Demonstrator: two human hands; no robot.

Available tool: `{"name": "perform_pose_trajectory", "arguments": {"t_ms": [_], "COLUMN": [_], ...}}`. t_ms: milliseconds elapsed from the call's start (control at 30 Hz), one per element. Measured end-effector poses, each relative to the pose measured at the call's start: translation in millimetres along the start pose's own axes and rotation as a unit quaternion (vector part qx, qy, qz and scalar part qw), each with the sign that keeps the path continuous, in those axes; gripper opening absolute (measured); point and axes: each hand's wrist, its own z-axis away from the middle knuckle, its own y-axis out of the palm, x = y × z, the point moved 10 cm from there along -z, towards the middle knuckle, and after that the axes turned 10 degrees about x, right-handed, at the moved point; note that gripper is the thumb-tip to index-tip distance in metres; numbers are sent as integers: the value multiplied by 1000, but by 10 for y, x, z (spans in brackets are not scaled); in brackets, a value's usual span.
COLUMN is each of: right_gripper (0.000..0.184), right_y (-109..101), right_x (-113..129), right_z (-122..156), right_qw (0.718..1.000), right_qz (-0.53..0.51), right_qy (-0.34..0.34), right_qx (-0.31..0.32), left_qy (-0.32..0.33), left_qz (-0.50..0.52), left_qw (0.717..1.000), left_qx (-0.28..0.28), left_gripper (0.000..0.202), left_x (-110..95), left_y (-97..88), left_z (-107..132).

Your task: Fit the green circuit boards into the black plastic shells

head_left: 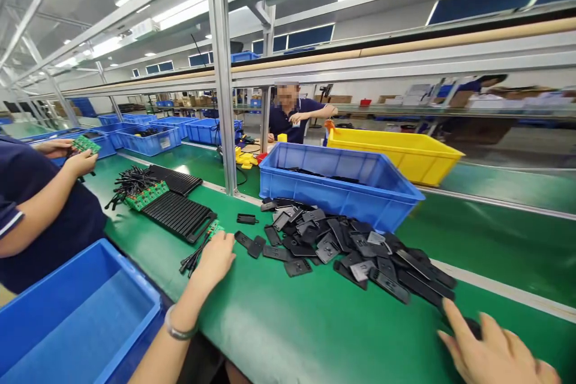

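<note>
Left hand [216,259]: I see it just left of centre, fingers curled over a small green circuit board [216,227]; I cannot tell whether they pinch it.
Circuit board: it shows beyond the fingers, pointing to the upper right; its black cables [191,262] trail to the lower left, so board and cables share one slanting long axis.
Right hand [499,345]: lower right corner, blurred, fingers spread, over a dark piece I can't make out.
Long black casings [425,289]: just beyond its index finger, long axes running upper left to lower right.
Casing pile [333,237]: right of centre, pieces lying at mixed angles.
Black slotted rack [177,214]: left of centre, beside a row of cabled boards [148,195].
Blue bin [337,192]: behind the pile, the yellow bin [396,147] behind it.
Co-worker's hands [81,163]: left edge, holding a green board [86,144].
</note>
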Motion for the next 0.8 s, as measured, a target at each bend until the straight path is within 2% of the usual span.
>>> {"name": "perform_pose_trajectory", "arguments": {"t_ms": [33,100,167,200,267,333,367,433,467,500,533,567,633,700,800], "right_gripper": [62,55,48,45,44,61,72,82,81,77,72,66,54,51,56], "right_y": [-14,5,51,91,233,432,526,683,744,792,825,839,810,708,469], "right_x": [227,821,1425,1707,2213,2547,2649,2736,2728,2692,2632,2555,2366,2183,1971], "right_z": [-101,-299,-425,-445,-386,-245,-174,-70,-39,-20,-13,-18,-60,-135,-263], "right_qw": [1000,995,970,946,864,744,678,562,518,487,468,462,484,539,656], "right_qz": [24,-44,-178,-254,-414,-574,-644,-749,-783,-806,-819,-825,-820,-795,-720], "right_qy": [-5,-54,-82,-89,-90,-41,-8,57,86,113,138,157,182,178,135], "right_qx": [13,70,143,181,270,340,354,347,334,318,301,284,246,216,183], "left_qy": [-39,-65,-60,-44,18,107,154,232,250,250,234,197,144,110,88], "left_qz": [-3,5,13,27,95,206,259,303,286,252,209,162,143,155,193], "left_qw": [999,998,998,998,995,973,953,919,918,929,947,967,979,981,977], "left_qx": [-7,-7,-12,-22,-33,-8,28,104,115,104,71,21,-21,-28,-35], "left_gripper": [23,26,30,31,30,26,25,25,26,28,30,37,49,52,53], "left_x": [219,474,525,468,214,-159,-366,-728,-824,-848,-808,-703,-497,-349,-352], "left_y": [-6,-2,-40,-77,-126,-87,-24,108,133,120,63,-31,-159,-205,-157], "left_z": [41,112,169,194,226,219,193,92,-7,-149,-321,-508,-838,-1065,-1152]}}
